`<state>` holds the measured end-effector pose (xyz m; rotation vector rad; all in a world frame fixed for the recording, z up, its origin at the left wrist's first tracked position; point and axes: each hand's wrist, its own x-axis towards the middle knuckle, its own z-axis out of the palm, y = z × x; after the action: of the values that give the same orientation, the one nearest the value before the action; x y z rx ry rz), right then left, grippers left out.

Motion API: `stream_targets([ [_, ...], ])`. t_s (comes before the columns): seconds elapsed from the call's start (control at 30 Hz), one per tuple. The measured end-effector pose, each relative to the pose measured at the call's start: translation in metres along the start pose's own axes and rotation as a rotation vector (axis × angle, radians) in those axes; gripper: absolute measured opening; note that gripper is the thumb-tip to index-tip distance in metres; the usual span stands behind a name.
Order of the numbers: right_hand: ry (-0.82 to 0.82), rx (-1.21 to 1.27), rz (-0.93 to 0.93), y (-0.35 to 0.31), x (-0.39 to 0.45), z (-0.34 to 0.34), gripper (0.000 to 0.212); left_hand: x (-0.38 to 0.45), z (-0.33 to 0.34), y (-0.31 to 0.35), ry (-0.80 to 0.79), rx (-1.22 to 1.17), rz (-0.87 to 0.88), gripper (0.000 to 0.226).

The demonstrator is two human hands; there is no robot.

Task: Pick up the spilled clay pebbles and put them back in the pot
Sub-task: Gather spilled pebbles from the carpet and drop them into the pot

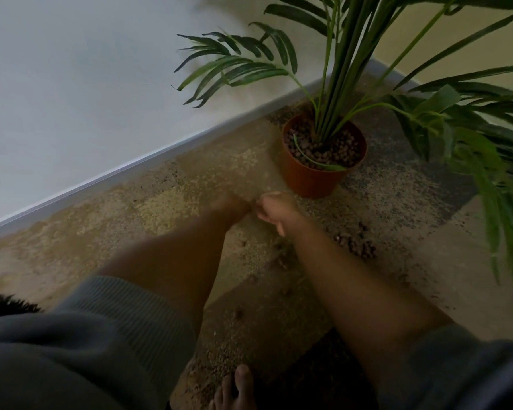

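Note:
A terracotta pot point(311, 179) holding a green palm stands on the carpet near the wall, filled with brown clay pebbles point(342, 149). More spilled clay pebbles point(354, 242) lie on the floor in front of it, to the right of my right forearm. Both my arms reach forward and the hands meet just in front of the pot. My right hand point(274, 210) is curled into a fist, seemingly round a handful, but its contents are hidden. My left hand point(234, 207) is motion-blurred and touches the right one; its fingers cannot be made out.
A white wall and skirting board point(131, 170) run diagonally on the left. Palm fronds point(486, 179) hang over the floor on the right. A few stray pebbles point(237, 313) dot the patchy carpet between my arms. My bare toes point(234, 389) show at the bottom.

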<state>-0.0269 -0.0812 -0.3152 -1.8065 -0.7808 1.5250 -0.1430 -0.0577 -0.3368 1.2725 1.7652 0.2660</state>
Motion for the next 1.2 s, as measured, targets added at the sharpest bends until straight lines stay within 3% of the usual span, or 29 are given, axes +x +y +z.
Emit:
stream_targets([
  [0.17, -0.007, -0.674, -0.161, 0.027, 0.007, 0.009, 0.037, -0.019, 0.006, -0.029, -0.116, 0.385, 0.080, 0.021],
  [0.4, -0.065, -1.062, -0.328, 0.049, 0.015, 0.028, 0.052, -0.025, 0.005, -0.054, -0.172, 0.538, 0.187, 0.028],
  [0.7, -0.063, -1.182, -0.456, 0.052, 0.022, 0.031, 0.030, -0.018, 0.015, -0.073, -0.137, 0.491, 0.234, 0.021],
  [0.9, -0.207, -1.179, -0.478, 0.060, 0.014, 0.020, 0.021, -0.019, 0.014, -0.069, -0.187, 0.526, 0.259, 0.020],
  [1.0, -0.311, -1.234, -0.500, 0.061, 0.006, 0.010, 0.025, -0.024, 0.011, -0.067, -0.293, 0.343, 0.165, 0.023],
  [1.13, -0.400, -1.361, -0.539, 0.065, -0.006, -0.005, 0.011, -0.042, 0.005, -0.060, -0.424, -0.437, -0.181, 0.021],
  [1.2, -0.423, -1.368, -0.580, 0.067, -0.012, -0.014, 0.010, -0.049, 0.000, -0.059, -0.443, -0.706, -0.272, 0.022],
])
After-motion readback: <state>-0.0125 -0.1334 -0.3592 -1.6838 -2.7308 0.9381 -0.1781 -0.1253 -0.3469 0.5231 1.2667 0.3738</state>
